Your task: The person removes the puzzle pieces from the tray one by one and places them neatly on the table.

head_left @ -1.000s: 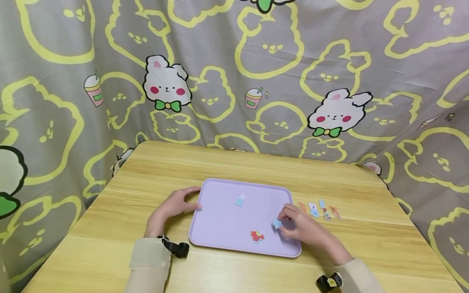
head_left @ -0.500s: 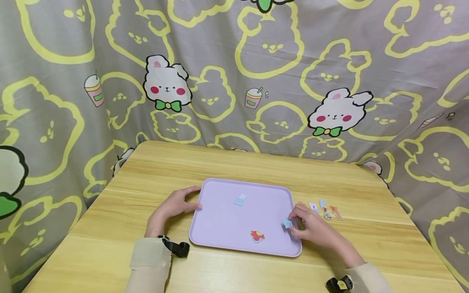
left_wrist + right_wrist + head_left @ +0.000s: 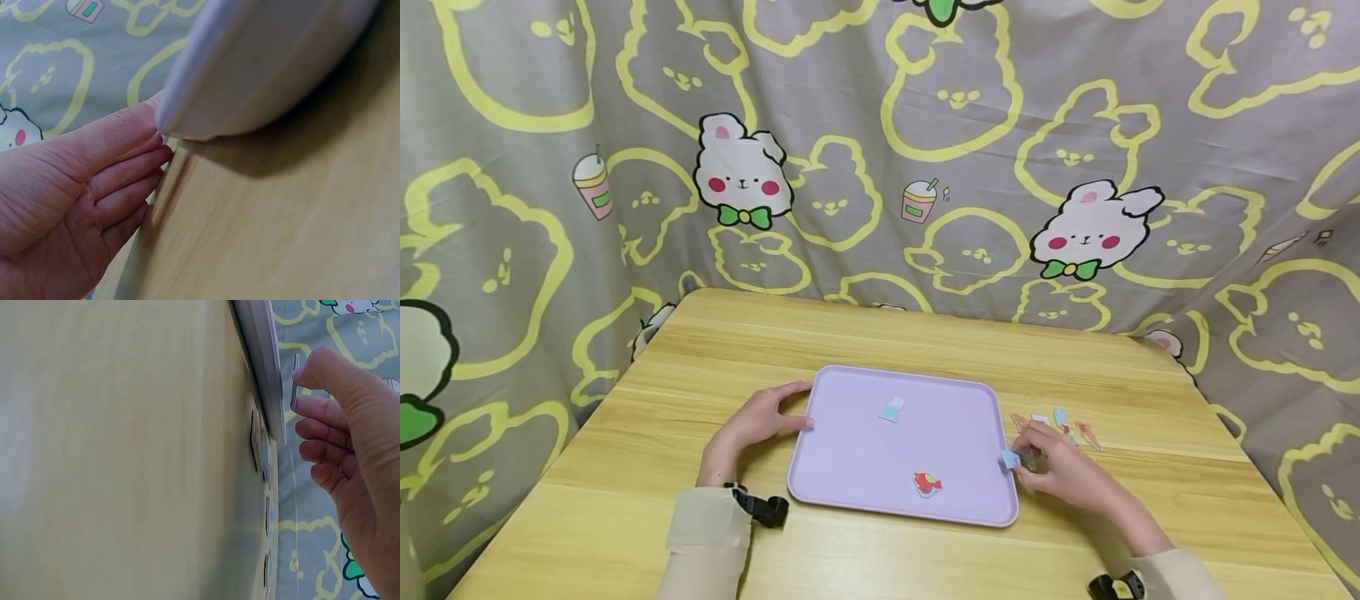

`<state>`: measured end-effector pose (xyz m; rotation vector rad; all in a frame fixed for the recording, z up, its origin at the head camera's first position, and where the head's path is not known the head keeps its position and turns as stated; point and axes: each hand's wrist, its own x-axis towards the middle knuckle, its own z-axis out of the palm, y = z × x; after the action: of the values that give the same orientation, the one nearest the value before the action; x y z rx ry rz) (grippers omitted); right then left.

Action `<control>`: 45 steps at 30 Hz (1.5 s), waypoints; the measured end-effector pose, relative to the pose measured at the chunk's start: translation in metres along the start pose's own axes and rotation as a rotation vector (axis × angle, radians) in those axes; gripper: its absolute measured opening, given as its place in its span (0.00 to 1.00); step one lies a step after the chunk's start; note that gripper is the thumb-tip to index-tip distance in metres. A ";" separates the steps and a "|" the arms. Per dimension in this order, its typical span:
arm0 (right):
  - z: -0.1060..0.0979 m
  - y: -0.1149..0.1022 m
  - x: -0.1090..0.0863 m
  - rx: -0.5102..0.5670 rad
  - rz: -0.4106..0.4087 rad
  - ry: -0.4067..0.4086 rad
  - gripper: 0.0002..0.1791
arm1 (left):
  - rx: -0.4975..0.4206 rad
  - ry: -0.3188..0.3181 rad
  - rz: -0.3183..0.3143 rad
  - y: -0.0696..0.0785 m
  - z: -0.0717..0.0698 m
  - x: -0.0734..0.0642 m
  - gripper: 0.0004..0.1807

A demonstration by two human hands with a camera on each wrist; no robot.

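My right hand pinches a small flat light-blue piece between thumb and fingertips over the right rim of the lilac tray. The right wrist view shows this thin piece edge-on, raised above the table. At the tray's left edge my left hand lies with fingers fairly straight, the thumb touching the rim; the left wrist view shows that thumb against the tray wall. On the tray lie a blue-and-white piece and a red-and-yellow piece, apart from each other.
Right of the tray lie several flat cutouts on the wooden table, among them an orange one and a light-blue-topped one. My right hand partly hides the group. A patterned curtain hangs behind the table.
My right hand has moved rightward with the light-blue piece, from over the tray's inside to its right rim. The left hand and the tray have stayed in place.
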<state>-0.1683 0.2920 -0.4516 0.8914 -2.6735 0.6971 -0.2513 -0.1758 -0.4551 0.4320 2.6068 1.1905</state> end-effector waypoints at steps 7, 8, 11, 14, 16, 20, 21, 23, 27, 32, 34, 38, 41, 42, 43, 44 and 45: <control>-0.006 0.008 -0.011 -0.062 0.036 0.012 0.15 | 0.001 0.000 0.001 0.000 0.000 0.000 0.36; -0.006 0.008 -0.012 -0.072 0.053 0.011 0.15 | 0.003 0.000 0.001 0.000 0.000 0.000 0.36; -0.009 0.010 -0.015 -0.081 0.093 0.006 0.16 | 0.008 0.001 0.002 0.000 0.000 0.000 0.36; -0.011 0.011 -0.018 -0.072 0.104 0.003 0.16 | 0.010 0.002 0.001 0.000 0.001 0.000 0.36; -0.012 0.013 -0.020 -0.068 0.099 0.004 0.16 | 0.009 0.002 0.000 0.000 0.001 -0.001 0.36; -0.015 0.017 -0.024 -0.070 0.073 0.017 0.16 | 0.003 0.001 -0.002 0.001 0.001 -0.001 0.36; -0.015 0.019 -0.025 -0.084 0.063 0.025 0.16 | 0.002 0.000 -0.002 0.001 0.001 -0.001 0.36; -0.016 0.021 -0.027 -0.110 0.045 0.038 0.17 | 0.002 0.000 -0.001 0.001 0.001 -0.001 0.36; -0.017 0.026 -0.031 -0.133 0.044 0.038 0.17 | 0.004 -0.001 -0.001 0.001 0.001 -0.001 0.36; -0.022 0.028 -0.035 -0.103 0.096 0.004 0.16 | 0.006 0.000 -0.001 0.001 0.000 -0.002 0.36; -0.024 0.029 -0.035 -0.091 0.114 -0.012 0.16 | 0.009 0.000 0.002 0.001 0.000 -0.002 0.36; -0.026 0.029 -0.035 -0.091 0.137 -0.021 0.16 | 0.013 0.000 0.007 0.001 0.000 -0.002 0.36; -0.027 0.030 -0.036 -0.100 0.123 -0.011 0.16 | 0.012 0.004 0.008 0.001 0.000 -0.001 0.36; -0.027 0.030 -0.036 -0.101 0.113 -0.008 0.16 | 0.012 0.004 0.008 0.001 0.000 -0.001 0.36; -0.027 0.030 -0.036 -0.107 0.103 -0.004 0.16 | 0.011 0.005 0.007 0.001 0.000 -0.001 0.36; -0.027 0.031 -0.036 -0.110 0.093 -0.002 0.17 | 0.011 0.005 0.008 0.001 0.000 -0.001 0.37; -0.027 0.031 -0.036 -0.112 0.084 0.000 0.17 | 0.011 0.005 0.008 0.001 0.000 0.000 0.37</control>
<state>-0.1570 0.3460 -0.4528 0.7539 -2.7326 0.5584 -0.2508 -0.1752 -0.4541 0.4428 2.6190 1.1824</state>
